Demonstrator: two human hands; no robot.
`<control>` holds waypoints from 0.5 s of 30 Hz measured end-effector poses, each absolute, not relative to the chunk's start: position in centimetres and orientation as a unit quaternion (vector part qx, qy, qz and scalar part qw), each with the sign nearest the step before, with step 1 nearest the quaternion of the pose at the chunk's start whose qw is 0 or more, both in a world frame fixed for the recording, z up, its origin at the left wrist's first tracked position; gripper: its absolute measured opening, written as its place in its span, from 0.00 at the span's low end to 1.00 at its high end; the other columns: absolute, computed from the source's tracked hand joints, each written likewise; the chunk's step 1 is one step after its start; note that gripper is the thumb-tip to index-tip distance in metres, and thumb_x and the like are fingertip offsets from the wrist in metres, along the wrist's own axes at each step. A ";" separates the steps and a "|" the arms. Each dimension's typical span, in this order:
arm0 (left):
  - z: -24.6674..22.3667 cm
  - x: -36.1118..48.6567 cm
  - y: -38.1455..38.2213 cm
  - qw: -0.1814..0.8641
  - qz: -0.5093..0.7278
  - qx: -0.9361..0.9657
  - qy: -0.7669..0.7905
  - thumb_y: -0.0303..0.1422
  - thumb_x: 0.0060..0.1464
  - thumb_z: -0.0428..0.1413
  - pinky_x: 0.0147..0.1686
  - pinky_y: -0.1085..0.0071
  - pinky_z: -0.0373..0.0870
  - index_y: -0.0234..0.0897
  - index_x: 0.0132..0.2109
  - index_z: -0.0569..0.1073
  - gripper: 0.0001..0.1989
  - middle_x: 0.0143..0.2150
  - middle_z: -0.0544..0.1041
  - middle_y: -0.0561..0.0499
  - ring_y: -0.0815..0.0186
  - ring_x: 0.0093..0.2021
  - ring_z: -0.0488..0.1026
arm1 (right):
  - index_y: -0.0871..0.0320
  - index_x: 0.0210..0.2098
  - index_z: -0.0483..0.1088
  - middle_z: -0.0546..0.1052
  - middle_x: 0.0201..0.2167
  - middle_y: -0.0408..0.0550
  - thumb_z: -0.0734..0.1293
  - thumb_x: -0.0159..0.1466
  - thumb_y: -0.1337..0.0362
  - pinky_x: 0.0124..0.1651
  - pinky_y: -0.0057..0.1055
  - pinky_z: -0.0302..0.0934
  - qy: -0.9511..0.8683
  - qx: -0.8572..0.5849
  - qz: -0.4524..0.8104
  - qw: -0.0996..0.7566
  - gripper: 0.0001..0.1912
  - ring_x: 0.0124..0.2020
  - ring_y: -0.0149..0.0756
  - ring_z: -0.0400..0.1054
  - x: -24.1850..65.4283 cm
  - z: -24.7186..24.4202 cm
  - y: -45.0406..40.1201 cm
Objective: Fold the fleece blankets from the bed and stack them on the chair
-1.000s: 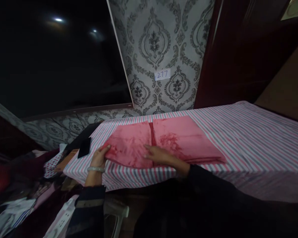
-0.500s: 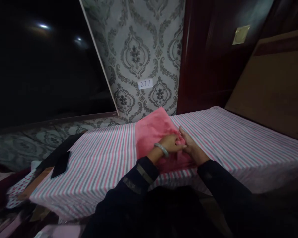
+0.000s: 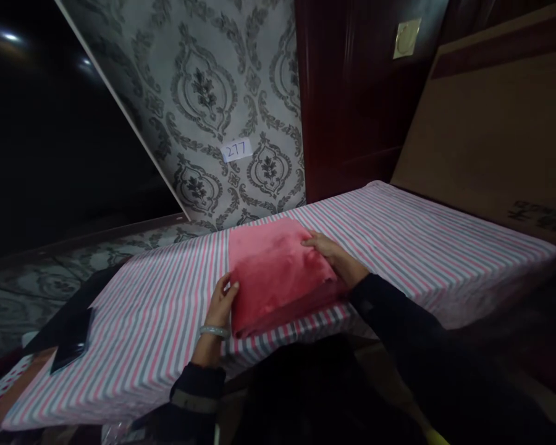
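Observation:
A folded pink cloth point(image 3: 278, 272) lies on the striped tablecloth, its layers showing along the near edge and darker folds on its near part. My left hand point(image 3: 220, 306), with a pale bangle on the wrist, is at the left edge of the cloth, thumb and fingers pinched on that edge. Over at the right edge, my right hand point(image 3: 328, 252) has its thumb on top and its fingers closed at the side of the cloth. Part of the right hand's grip is hidden.
The striped tablecloth point(image 3: 167, 309) covers a long table. A black phone point(image 3: 74, 340) lies at its left end. Behind stand a large dark screen point(image 3: 65, 142), a patterned wall with a paper label point(image 3: 236, 149), and a cardboard box point(image 3: 491, 136) at right.
My hands were close together at the cloth's right side; now they are apart, the left on the left edge. The cloth's raised far corner now lies lower. The view has shifted right.

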State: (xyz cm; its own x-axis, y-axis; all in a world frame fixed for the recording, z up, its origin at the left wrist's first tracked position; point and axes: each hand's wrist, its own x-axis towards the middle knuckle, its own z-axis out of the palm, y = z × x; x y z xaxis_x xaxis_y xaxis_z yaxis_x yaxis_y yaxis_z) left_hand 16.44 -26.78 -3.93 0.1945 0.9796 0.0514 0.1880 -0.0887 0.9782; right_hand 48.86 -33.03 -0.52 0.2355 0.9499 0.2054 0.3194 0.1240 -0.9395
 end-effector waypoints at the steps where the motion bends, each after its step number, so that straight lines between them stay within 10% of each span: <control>1: -4.3 16.5 -27.2 0.515 0.421 0.578 0.473 0.37 0.59 0.60 0.61 0.60 0.71 0.41 0.61 0.70 0.24 0.65 0.72 0.42 0.55 0.64 0.71 | 0.60 0.65 0.67 0.82 0.48 0.54 0.63 0.59 0.60 0.50 0.42 0.71 -0.510 -0.555 0.357 0.552 0.34 0.44 0.48 0.78 49.2 -0.4 -32.9; 8: -3.6 18.2 -30.0 0.648 0.440 0.400 0.476 0.34 0.50 0.70 0.61 0.58 0.72 0.42 0.66 0.66 0.37 0.59 0.78 0.41 0.53 0.59 0.76 | 0.54 0.56 0.74 0.83 0.44 0.48 0.68 0.50 0.62 0.47 0.37 0.71 -0.400 -0.559 0.448 0.572 0.32 0.41 0.45 0.77 50.4 -4.0 -34.9; 15: -3.6 17.1 -33.0 0.738 0.407 0.353 0.406 0.36 0.52 0.68 0.57 0.60 0.77 0.40 0.61 0.73 0.30 0.59 0.78 0.43 0.52 0.59 0.76 | 0.62 0.69 0.60 0.80 0.46 0.53 0.68 0.58 0.57 0.49 0.40 0.70 -0.333 -0.670 0.336 0.573 0.41 0.43 0.44 0.76 52.0 -6.0 -35.4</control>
State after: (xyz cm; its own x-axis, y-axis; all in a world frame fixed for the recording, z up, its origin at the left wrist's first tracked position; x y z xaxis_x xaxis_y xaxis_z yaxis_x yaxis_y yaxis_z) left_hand 17.07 -32.97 -3.59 0.3384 0.8877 -0.3123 -0.3144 0.4194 0.8516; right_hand 51.96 -35.43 -6.04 0.5526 0.8307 -0.0678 0.0618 -0.1219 -0.9906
